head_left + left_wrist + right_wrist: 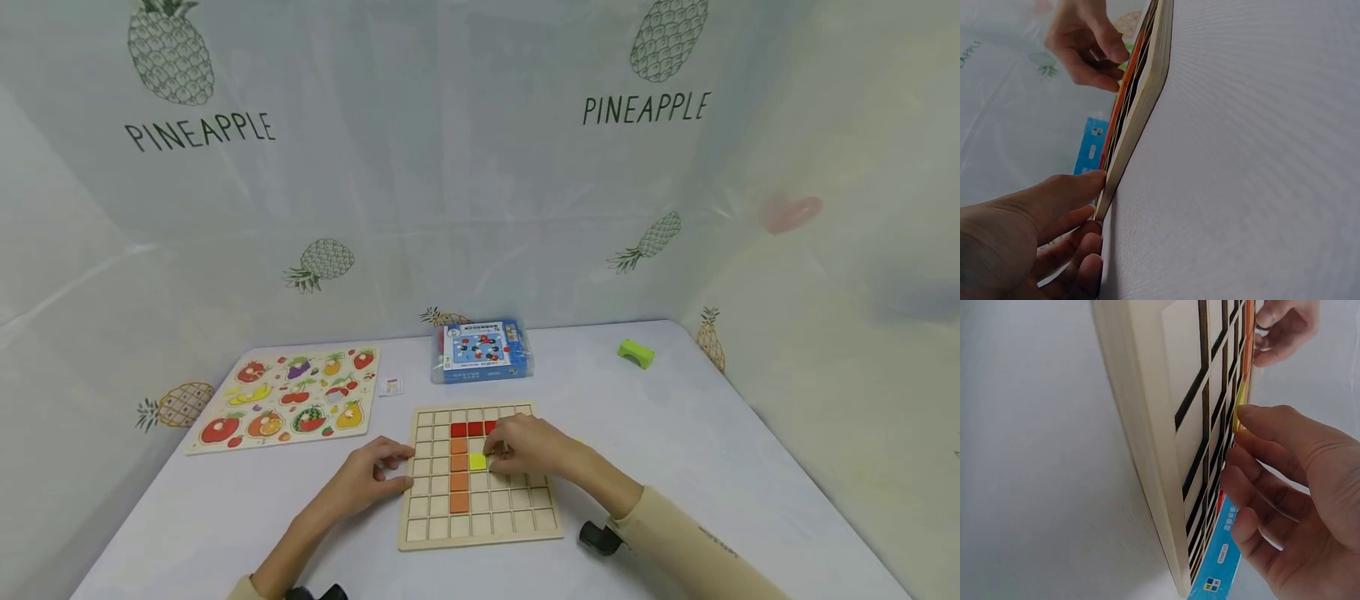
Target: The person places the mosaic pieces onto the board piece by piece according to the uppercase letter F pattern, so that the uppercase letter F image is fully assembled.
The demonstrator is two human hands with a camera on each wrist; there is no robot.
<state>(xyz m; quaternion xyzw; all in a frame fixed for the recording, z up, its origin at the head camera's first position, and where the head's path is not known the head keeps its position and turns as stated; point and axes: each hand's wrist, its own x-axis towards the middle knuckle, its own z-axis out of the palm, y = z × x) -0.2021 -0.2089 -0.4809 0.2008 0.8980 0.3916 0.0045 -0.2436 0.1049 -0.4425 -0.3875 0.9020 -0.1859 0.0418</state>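
A wooden grid board (439, 529) lies on the table. Set in its squares are a row of red tiles (476, 429), a column of orange tiles (459, 482) and a yellow tile (477, 462). My left hand (371, 473) touches the board's left edge, its thumb and index tip spread apart; in the left wrist view the other fingers hang loosely beside the edge. My right hand (528, 446) reaches over the board from the right. Its thumb and index fingertip pinch at yellow (1239, 419) in the right wrist view; the fingers partly hide it.
A fruit puzzle board (288, 400) lies at the left. A blue boxed set (482, 352) stands behind the grid board, with a small printed card (392, 386) beside it. A green arched block (636, 353) sits at the back right. A curtain hangs behind the table.
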